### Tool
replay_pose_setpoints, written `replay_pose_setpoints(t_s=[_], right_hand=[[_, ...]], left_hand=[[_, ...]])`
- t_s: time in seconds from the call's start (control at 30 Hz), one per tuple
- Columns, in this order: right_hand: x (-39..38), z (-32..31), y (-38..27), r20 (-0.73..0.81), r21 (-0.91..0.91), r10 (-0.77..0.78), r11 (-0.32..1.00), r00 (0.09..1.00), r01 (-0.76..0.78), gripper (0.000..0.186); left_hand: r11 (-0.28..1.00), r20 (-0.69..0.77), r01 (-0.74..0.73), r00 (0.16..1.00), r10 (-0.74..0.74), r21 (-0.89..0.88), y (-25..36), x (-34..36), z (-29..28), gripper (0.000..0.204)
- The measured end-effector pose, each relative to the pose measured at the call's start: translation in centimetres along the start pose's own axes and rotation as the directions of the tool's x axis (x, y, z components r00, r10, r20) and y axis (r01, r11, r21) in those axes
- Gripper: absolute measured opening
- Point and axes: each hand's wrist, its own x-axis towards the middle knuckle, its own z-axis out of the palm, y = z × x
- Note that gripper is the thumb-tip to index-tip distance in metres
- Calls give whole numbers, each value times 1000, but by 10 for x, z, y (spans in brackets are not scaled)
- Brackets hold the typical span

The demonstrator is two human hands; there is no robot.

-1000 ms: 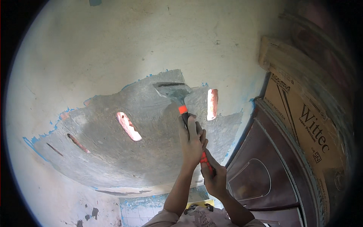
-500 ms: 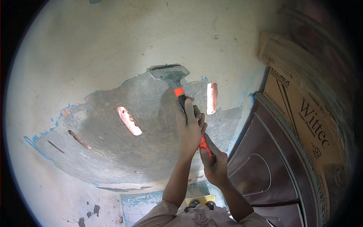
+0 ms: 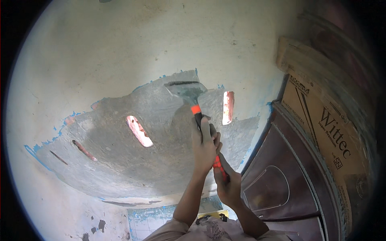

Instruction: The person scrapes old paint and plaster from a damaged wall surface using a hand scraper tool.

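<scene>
With both hands we grip a long-handled wall scraper (image 3: pixel 196 109), which points up and slightly left across the middle of the view. Our left hand (image 3: pixel 206 146) is closed around the black upper part of the handle, just below the orange collar; our right hand (image 3: pixel 228 184) is wrapped around the red-and-black lower end, just beneath the left. The wide blade (image 3: pixel 186 91) lies over the bare grey plaster (image 3: pixel 169 160), near that patch's upper edge, though we cannot tell whether it touches the surface. Ragged blue paint lines much of the border with the pale painted wall (image 3: pixel 120 52). To the blade's right is a bright upright slot (image 3: pixel 228 107), and to its lower left a tilted bright slot (image 3: pixel 139 131); two narrower, darker slits (image 3: pixel 84 151) sit farther left. On our right stands a dark brown panel (image 3: pixel 273 184) with curved moulding, beside printed brown cardboard (image 3: pixel 317 124). Low down, a yellow platform (image 3: pixel 225 213) shows partly behind our shirt (image 3: pixel 209 229).
</scene>
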Motion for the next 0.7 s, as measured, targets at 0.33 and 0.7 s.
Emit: replay_pose_setpoints(t_s=[0.33, 0.7], right_hand=[[4, 0, 3, 9, 39, 48, 998, 999, -49, 46], [7, -4, -7, 10, 3, 5, 1000, 1000, -5, 47]], left_hand=[[998, -127, 59, 990, -58, 1, 2, 3, 5, 48], [997, -6, -61, 998, 61, -49, 8, 3, 4, 43]])
